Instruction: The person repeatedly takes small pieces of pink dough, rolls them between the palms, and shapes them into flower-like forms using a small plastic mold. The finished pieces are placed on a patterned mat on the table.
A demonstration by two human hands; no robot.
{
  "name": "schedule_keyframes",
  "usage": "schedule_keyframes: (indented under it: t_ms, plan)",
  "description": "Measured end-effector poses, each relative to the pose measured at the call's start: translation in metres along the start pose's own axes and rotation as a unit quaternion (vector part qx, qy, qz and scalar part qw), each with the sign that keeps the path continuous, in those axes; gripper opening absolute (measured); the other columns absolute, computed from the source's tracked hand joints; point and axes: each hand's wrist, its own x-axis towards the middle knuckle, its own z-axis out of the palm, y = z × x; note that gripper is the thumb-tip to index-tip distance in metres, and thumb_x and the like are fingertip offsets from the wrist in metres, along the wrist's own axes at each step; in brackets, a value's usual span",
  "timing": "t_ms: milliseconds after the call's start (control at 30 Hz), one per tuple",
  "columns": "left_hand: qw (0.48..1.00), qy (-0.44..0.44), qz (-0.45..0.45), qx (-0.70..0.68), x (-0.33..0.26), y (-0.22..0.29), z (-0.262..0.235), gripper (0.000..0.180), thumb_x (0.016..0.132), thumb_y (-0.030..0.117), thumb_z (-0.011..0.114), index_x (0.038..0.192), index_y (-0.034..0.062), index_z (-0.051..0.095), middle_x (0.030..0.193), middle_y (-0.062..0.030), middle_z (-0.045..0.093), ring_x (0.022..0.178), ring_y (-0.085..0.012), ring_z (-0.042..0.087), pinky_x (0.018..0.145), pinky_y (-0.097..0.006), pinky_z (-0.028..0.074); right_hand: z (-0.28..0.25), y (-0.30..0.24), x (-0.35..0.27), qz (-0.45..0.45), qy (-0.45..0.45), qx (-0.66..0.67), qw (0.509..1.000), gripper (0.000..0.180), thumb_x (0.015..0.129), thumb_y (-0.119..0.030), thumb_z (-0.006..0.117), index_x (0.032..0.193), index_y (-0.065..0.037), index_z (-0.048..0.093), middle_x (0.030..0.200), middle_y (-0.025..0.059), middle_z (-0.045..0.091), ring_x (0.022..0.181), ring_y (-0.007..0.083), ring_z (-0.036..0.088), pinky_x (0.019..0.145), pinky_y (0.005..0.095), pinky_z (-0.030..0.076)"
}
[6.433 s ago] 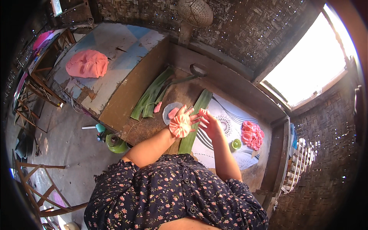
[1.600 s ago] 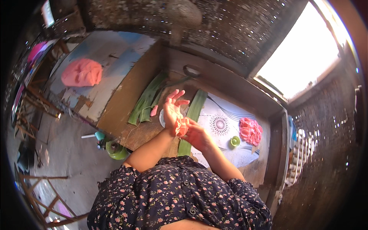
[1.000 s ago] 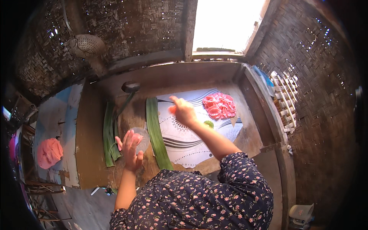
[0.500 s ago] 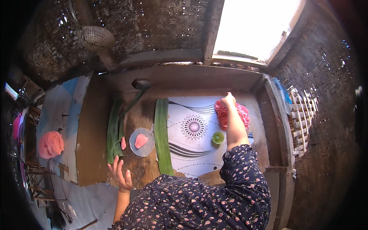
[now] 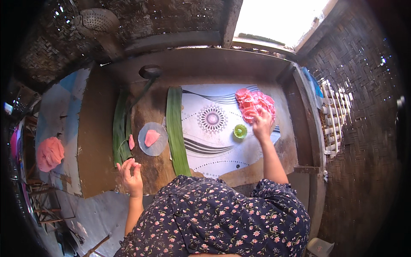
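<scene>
Rustic hut kitchen: woven bamboo walls point(image 5: 355, 77), hanging strainer point(image 5: 99, 19), wooden worktable point(image 5: 98, 141).

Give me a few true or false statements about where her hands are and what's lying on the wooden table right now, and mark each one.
1. The right hand reaches the pink pile. True.
2. The left hand holds the long leaf. False: it hovers empty near the table edge, apart from the leaf.
3. A pink piece lies on the round plate. True.
4. The small green dish sits left of the leaf. False: it sits on the patterned mat, right of the leaf.
</scene>
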Motion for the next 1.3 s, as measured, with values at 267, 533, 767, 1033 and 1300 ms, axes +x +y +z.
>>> schedule_keyframes:
  t_ms: [267, 533, 767, 1033, 1300]
  plan:
    - [1.0, -0.01, 0.016, -0.012, 0.003, 0.004, -0.003, 0.026, 0.081, 0.013, 0.065, 0.106, 0.0107, 0.061, 0.087, -0.0013, 0.064, 0.088, -0.0171, 0.059, 0.107, -0.048, 0.025, 0.0, -0.04, -0.066, -0.024, -0.17, -0.127, 0.977, 0.051, 0.077, -0.043, 0.064, 0.123, -0.021, 0.057, 0.15, 0.0096, 0.014, 0.138, 0.0369, 0.002, 0.104, 0.0632, 0.009]
    - [0.994, 0.005, -0.054, -0.094, -0.015, -0.018, -0.015, 0.021, 0.089, 0.011, 0.053, 0.108, 0.0083, 0.061, 0.082, 0.0001, 0.06, 0.076, -0.0142, 0.056, 0.107, -0.043, 0.025, 0.004, -0.036, -0.071, -0.002, -0.201, -0.148, 0.968, 0.066, 0.078, -0.054, 0.059, 0.133, -0.021, 0.045, 0.152, 0.0101, 0.004, 0.137, 0.0391, -0.002, 0.103, 0.0662, 0.008]
    - [0.838, 0.059, -0.267, -0.472, 0.002, 0.001, -0.003, 0.041, 0.089, 0.017, 0.054, 0.129, 0.0149, 0.044, 0.117, -0.003, 0.047, 0.105, -0.0143, 0.044, 0.099, -0.042, 0.027, -0.015, -0.074, -0.047, 0.145, -0.152, 0.096, 0.973, 0.052, 0.081, -0.051, 0.058, 0.124, -0.022, 0.054, 0.148, 0.0189, 0.014, 0.136, 0.0402, 0.01, 0.109, 0.049, 0.014]
    - [0.513, -0.114, -0.297, -0.797, 0.096, 0.086, 0.008, 0.088, 0.081, 0.071, 0.033, 0.146, 0.0212, 0.0, 0.152, -0.0046, -0.01, 0.139, -0.02, -0.016, 0.108, -0.051, -0.004, -0.056, -0.298, -0.085, -0.431, -0.17, 0.236, 0.854, 0.075, 0.073, -0.059, 0.059, 0.136, -0.024, 0.04, 0.148, 0.014, 0.018, 0.136, 0.0429, 0.006, 0.107, 0.0583, 0.009]
    - [0.49, -0.132, -0.269, -0.819, 0.105, 0.118, -0.026, 0.08, 0.084, 0.07, 0.029, 0.146, 0.0232, 0.012, 0.152, -0.0023, 0.005, 0.137, -0.0135, 0.012, 0.109, -0.049, 0.015, -0.055, -0.344, -0.046, -0.354, -0.16, 0.344, 0.855, 0.077, 0.085, -0.054, 0.045, 0.144, -0.013, 0.018, 0.15, 0.0198, 0.001, 0.136, 0.0442, -0.004, 0.108, 0.0564, 0.003]
